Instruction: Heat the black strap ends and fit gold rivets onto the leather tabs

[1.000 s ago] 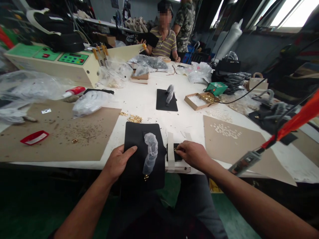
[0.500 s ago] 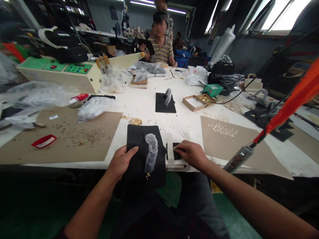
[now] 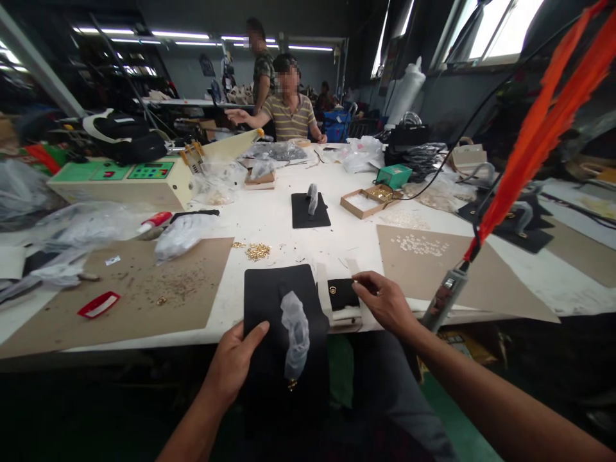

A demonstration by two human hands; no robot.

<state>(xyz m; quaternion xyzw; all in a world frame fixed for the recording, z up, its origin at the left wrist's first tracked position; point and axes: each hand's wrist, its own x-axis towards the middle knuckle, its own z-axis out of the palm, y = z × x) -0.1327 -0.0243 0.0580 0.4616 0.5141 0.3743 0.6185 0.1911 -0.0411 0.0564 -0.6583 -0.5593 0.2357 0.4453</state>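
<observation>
My left hand (image 3: 235, 359) grips the left edge of a black panel (image 3: 264, 321), thumb on top. A plastic-wrapped handle (image 3: 295, 330) is fixed to this panel, with small gold hardware (image 3: 291, 385) at its lower end. The panel hangs over the table's front edge. To its right, a small black piece (image 3: 344, 293) with a gold ring-like fitting (image 3: 333, 290) lies on the table edge beside pale strips. My right hand (image 3: 382, 300) touches the right side of that piece, thumb and index finger near its upper right corner.
Gold pieces (image 3: 258, 251) lie beyond the panel. A second black panel (image 3: 308, 215) and an open cardboard box (image 3: 360, 204) are farther back. An orange cloth strip (image 3: 529, 128) hangs with a metal tool (image 3: 445, 298) at right. A person (image 3: 291, 115) sits across the table (image 3: 269, 224).
My right hand has moved off the gold fitting to the small piece's right side. The held panel sits lower in view. The seated person no longer holds a dark item; the view has shifted.
</observation>
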